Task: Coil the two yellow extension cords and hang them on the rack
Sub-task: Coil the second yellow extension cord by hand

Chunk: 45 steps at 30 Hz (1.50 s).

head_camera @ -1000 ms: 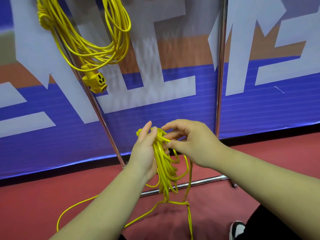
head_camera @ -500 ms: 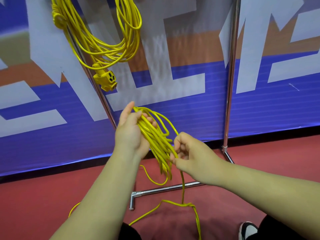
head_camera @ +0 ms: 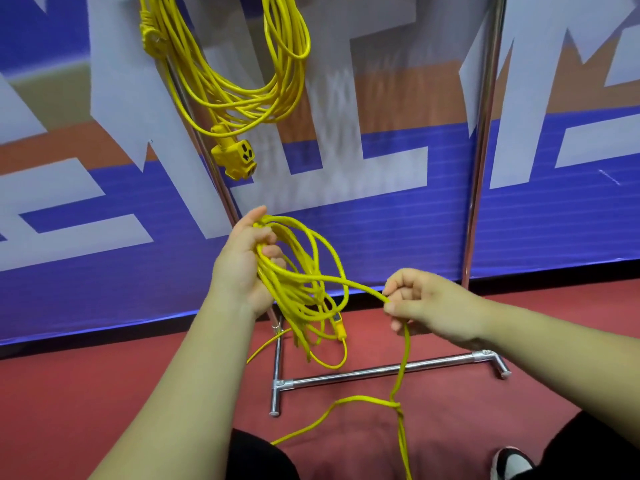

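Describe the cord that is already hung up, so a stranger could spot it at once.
Find the blue and white banner, then the metal rack standing before it. High by the rack's left pole, the hung cord drapes in yellow loops, its socket dangling lowest. Unlike the other cord, which the left hand grips and the right hand pinches, no hand touches it.

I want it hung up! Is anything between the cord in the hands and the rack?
Nothing visible is in the way. The half-coiled cord in the left hand hangs before the rack, only air between. The hung cord takes its left side.
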### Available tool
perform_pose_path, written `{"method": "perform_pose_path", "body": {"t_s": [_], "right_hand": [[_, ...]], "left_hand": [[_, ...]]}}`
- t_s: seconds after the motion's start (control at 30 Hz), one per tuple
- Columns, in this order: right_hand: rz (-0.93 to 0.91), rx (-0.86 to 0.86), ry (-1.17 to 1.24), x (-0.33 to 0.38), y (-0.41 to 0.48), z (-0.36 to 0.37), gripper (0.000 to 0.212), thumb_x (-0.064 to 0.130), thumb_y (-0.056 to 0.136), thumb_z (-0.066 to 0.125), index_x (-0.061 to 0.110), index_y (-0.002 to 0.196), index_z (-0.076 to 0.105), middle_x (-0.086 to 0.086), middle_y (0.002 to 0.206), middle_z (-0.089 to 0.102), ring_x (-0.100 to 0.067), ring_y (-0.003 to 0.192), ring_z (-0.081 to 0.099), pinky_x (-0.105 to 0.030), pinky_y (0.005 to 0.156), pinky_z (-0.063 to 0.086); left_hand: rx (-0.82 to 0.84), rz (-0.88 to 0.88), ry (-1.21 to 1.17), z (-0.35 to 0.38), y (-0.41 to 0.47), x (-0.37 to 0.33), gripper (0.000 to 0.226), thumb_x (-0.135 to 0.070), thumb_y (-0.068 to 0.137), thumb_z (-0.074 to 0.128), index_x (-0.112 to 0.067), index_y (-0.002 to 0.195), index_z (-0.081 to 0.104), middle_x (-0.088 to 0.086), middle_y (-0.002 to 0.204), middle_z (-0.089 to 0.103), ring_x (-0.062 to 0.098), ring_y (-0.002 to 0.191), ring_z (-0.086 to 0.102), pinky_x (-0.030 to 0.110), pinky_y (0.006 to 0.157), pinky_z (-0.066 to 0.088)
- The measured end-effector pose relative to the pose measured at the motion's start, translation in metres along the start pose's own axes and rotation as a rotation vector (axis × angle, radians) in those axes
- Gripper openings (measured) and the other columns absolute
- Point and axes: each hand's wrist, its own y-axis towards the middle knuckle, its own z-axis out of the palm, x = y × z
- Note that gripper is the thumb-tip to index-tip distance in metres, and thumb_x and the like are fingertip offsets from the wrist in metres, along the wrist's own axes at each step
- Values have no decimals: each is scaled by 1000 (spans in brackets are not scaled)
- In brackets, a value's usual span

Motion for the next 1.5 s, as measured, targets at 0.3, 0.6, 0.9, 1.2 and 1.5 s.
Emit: {"method": "perform_pose_path", "body": {"t_s": [0.3, 0.6, 0.9, 1.2, 1.5], "right_hand": [[-63, -200, 59, 23, -2, -17, 14, -3, 85, 74, 6, 92, 65, -6, 66, 60, -18, 59, 55, -26, 58, 45], [-240, -334, -240, 40, -2, -6, 15, 7, 76, 86, 12, 82, 72, 4, 64, 66, -5, 58, 59, -14, 58, 46], [-242, -334, -189, 46, -1, -6, 14, 8, 76, 85, 12, 82, 73, 0, 65, 67, -10, 60, 62, -21, 61, 50], [-269, -209, -51, 47, -3, -5, 19, -2, 80, 79, 9, 87, 66, -6, 71, 67, -16, 63, 62, -23, 63, 51], [-222, 39, -30, 40, -7, -9, 24, -3, 95, 61, 14, 108, 52, -3, 75, 62, -23, 74, 55, -35, 71, 43]], "left_hand": [[270, -135, 574, 7, -30, 19, 12, -20, 89, 69, -24, 98, 76, -4, 66, 52, 6, 43, 32, 16, 41, 27], [400, -160, 906, 23, -44, 49, 18, -26, 85, 78, -17, 101, 78, -1, 63, 49, 10, 45, 36, 20, 43, 32], [270, 12, 824, 22, -33, 66, 22, -17, 80, 83, -25, 100, 78, -7, 60, 57, 14, 45, 39, 24, 48, 34], [296, 72, 976, 22, -28, 75, 9, -27, 95, 68, -27, 101, 75, -7, 51, 45, 17, 46, 38, 27, 52, 33], [112, 410, 844, 30, -14, 48, 11, -29, 92, 69, -39, 89, 74, -13, 52, 53, 7, 48, 44, 30, 55, 37]]}}
